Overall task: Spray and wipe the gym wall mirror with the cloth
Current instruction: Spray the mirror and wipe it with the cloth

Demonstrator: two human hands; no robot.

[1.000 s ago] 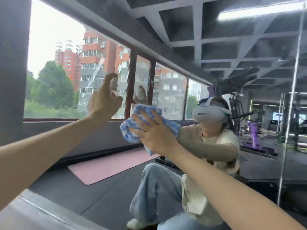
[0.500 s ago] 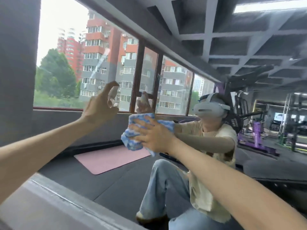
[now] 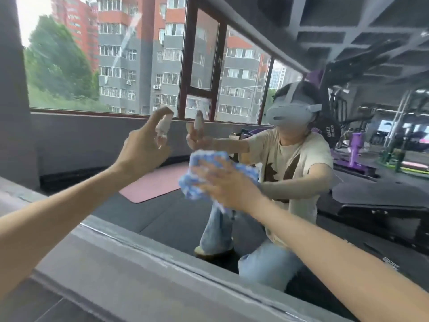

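The wall mirror (image 3: 139, 66) fills most of the view and reflects a window, gym machines and a crouching person wearing a headset. My left hand (image 3: 141, 149) is raised in front of the glass and grips a small clear spray bottle (image 3: 162, 127), index finger on its top. To its right, my right hand (image 3: 222, 184) presses a crumpled blue and white cloth (image 3: 199, 180) flat against the mirror with spread fingers. The reflection of the bottle hand shows just above the cloth.
The mirror's grey bottom frame (image 3: 162, 259) runs diagonally across the lower part of the view, with grey floor or ledge below it. A grey wall pillar (image 3: 11, 89) borders the mirror on the left. A pink mat (image 3: 157, 184) appears in the reflection.
My right hand has wiped the cloth downward and to the right across the glass. My view has tilted down and closer. The left hand keeps the bottle raised.
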